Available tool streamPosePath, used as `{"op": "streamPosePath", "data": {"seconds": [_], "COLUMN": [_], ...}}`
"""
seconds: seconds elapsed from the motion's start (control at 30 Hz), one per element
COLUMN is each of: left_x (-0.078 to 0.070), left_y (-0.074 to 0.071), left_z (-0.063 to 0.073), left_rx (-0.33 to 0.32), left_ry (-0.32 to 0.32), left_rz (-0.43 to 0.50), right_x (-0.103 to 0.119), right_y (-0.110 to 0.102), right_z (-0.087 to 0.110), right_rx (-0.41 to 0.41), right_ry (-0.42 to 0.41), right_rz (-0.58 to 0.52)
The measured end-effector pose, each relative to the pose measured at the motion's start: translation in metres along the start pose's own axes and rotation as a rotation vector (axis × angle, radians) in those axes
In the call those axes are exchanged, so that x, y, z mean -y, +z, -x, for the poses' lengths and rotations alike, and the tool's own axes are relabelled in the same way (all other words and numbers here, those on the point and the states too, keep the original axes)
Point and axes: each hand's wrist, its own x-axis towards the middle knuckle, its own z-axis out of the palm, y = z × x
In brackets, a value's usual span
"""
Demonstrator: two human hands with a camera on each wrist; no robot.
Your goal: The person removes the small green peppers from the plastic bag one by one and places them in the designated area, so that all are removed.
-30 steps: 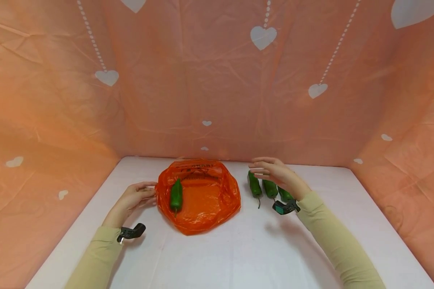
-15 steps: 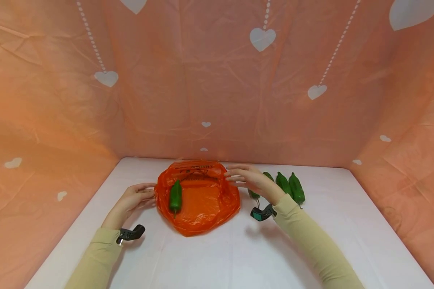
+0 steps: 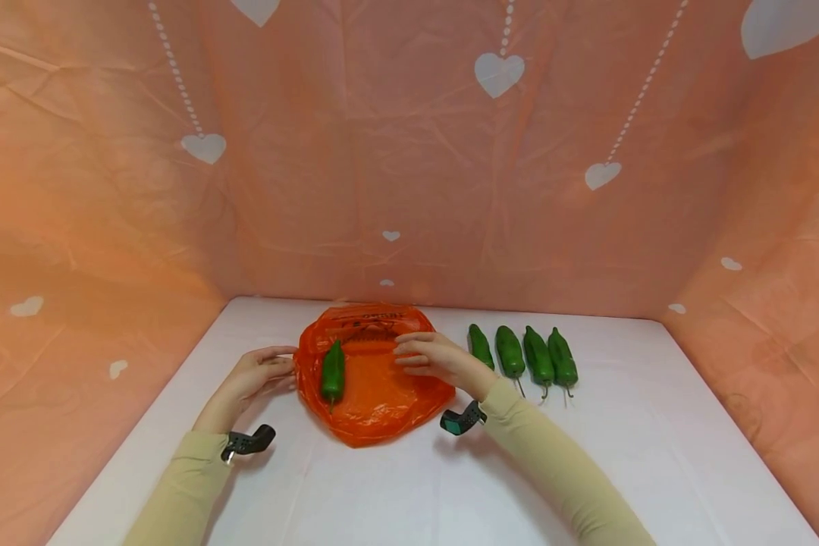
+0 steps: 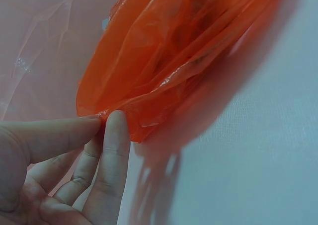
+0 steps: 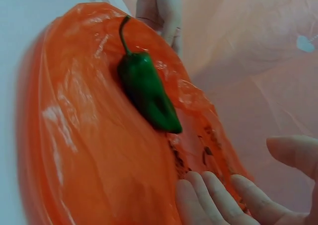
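Note:
An orange plastic bag [image 3: 378,394] with dark print lies spread on the table. On its left part lies one green pepper [image 3: 332,373], stem toward me; it shows large in the right wrist view. My left hand [image 3: 249,375] pinches the bag's left edge between thumb and finger, as the left wrist view shows. Above the bag's right side is my right hand [image 3: 445,361], its fingers extended toward the pepper and nothing in its grasp. In the right wrist view the fingers [image 5: 218,197] and thumb stand apart from the pepper.
Several green peppers [image 3: 538,358] lie side by side to the right of the bag, stems toward me. The white table [image 3: 382,500] is enclosed by orange sheets [image 3: 409,182] with white hearts at the back and sides.
My right hand has moved left from over the row of peppers to above the bag, uncovering that row. The left hand has stayed at the bag's edge.

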Motion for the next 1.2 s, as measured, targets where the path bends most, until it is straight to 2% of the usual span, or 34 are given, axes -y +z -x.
{"op": "streamPosePath", "data": {"seconds": [0.3,0.77,1.03,1.2], "left_x": [0.000,0.002,0.004,0.004], "left_y": [0.002,0.002,0.002,0.002], "left_z": [-0.003,-0.003,-0.005,-0.006], "left_rx": [-0.012,-0.002,-0.003,0.003], "left_ry": [-0.012,-0.006,0.004,0.001], "left_rz": [-0.006,-0.004,0.013,0.013], "right_x": [-0.013,-0.028,-0.029,-0.029], "right_y": [0.014,0.029,0.039,0.048], "right_z": [-0.013,-0.029,-0.033,-0.039], "right_rx": [0.038,0.014,0.055,0.044], "right_ry": [0.013,0.070,0.058,0.073], "right_rz": [-0.027,-0.087,-0.116,-0.151]}}
